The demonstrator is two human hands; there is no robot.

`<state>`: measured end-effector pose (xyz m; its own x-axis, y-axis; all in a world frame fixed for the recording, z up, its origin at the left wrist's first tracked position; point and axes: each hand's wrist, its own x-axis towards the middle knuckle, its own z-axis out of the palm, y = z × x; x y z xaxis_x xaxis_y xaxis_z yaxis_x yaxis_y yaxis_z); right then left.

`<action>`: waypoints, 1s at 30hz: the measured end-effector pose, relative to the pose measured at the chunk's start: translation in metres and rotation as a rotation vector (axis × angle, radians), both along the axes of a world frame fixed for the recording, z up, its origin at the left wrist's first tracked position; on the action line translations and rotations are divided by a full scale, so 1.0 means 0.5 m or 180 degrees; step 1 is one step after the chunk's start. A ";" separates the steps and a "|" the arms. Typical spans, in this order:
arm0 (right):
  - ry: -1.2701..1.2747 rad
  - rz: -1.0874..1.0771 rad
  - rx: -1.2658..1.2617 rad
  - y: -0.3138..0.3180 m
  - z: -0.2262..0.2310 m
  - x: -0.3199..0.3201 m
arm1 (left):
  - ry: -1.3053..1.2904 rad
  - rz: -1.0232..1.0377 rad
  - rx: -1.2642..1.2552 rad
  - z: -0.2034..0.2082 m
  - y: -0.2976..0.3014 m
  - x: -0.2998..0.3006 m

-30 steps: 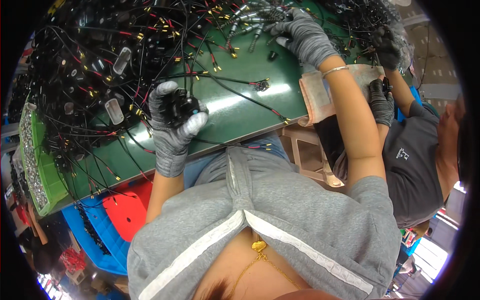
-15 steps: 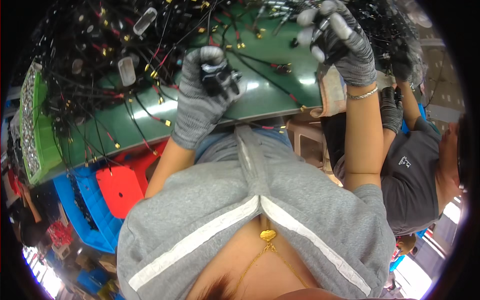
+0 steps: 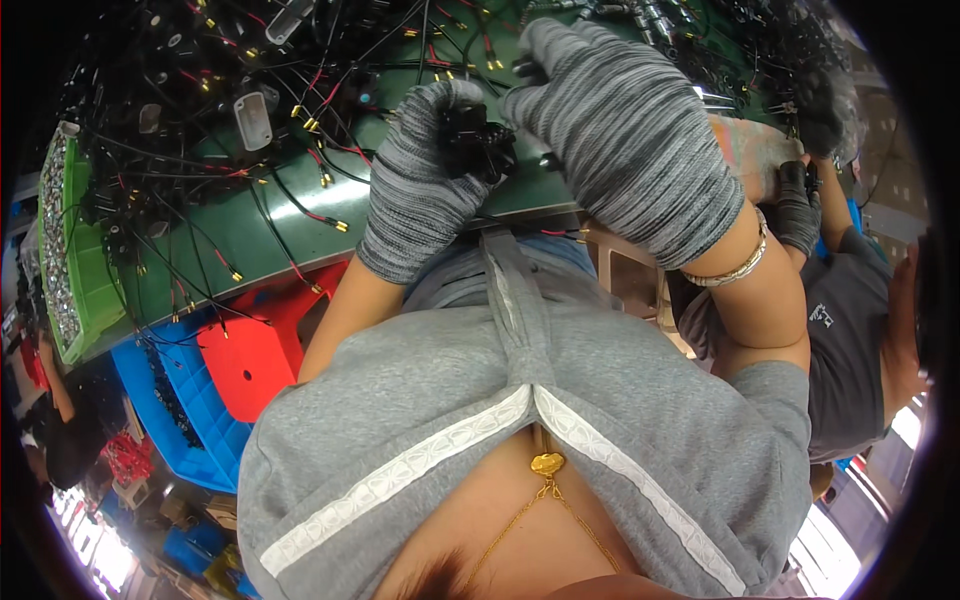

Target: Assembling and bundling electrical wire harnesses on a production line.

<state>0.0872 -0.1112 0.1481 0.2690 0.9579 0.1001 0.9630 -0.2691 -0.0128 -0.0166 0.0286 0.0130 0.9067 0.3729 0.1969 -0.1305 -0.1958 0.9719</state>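
Observation:
My left hand, in a grey striped knit glove, is closed around a small black plastic part above the near edge of the green table. My right hand, gloved alike, reaches in close beside it with its back turned up. Its fingers curl toward the black part, and the back of the hand hides most of them. A small dark tip shows under its thumb side; what it belongs to, I cannot make out. Several black cables with red sleeves and gold-coloured connectors lie to the left of my hands.
A green bin of small metal pieces stands at the table's left end. Below are a blue crate and a red stool. Clear oblong housings lie among the cables. Metal rods lie far right; a gloved co-worker sits at right.
My right hand has come left and nearer from the far right, turning its back upward, and now meets my left hand. The left hand has shifted slightly right, still holding the black part.

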 end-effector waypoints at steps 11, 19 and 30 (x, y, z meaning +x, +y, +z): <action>0.2890 0.0484 0.2115 0.016 -0.069 0.013 | -0.0979 -0.0320 -0.0362 -0.028 0.025 0.000; 0.3630 0.0648 0.4920 -0.086 -0.137 0.147 | -0.0767 -0.0589 -0.2392 0.025 0.042 0.003; 0.4401 0.0347 0.4328 -0.085 -0.170 0.129 | -0.0398 -0.1380 -0.3481 0.001 0.071 0.032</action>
